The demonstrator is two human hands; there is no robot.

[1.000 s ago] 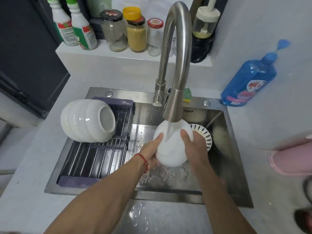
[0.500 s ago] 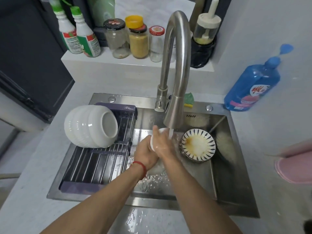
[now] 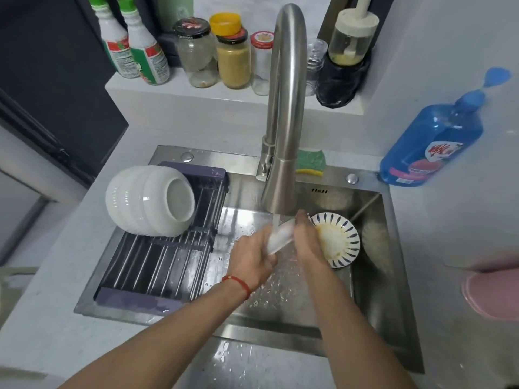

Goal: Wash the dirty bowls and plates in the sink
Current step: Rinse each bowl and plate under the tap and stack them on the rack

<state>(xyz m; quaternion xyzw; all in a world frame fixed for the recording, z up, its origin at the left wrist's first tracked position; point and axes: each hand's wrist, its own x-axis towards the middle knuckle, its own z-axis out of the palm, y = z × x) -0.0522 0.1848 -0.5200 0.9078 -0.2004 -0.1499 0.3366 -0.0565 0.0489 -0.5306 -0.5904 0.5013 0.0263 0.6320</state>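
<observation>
Left hand (image 3: 252, 255) and right hand (image 3: 306, 237) grip wet white ceramic bowl (image 3: 279, 237) under running steel tap (image 3: 280, 175); slip risk onto blue-striped dirty plate (image 3: 341, 242) just beside.

The white dish (image 3: 279, 236) between my left hand (image 3: 252, 255) and my right hand (image 3: 307, 242) shows only as a blurred edge under the water stream; its shape cannot be told. My right hand covers the left part of the striped plate (image 3: 341, 241); what lies under that plate is hidden. The faucet (image 3: 286, 108) hides part of the sponge (image 3: 311, 162) at the sink's back rim. A pink item (image 3: 491, 293) at the worktop's right edge is cut off by the frame.
</observation>
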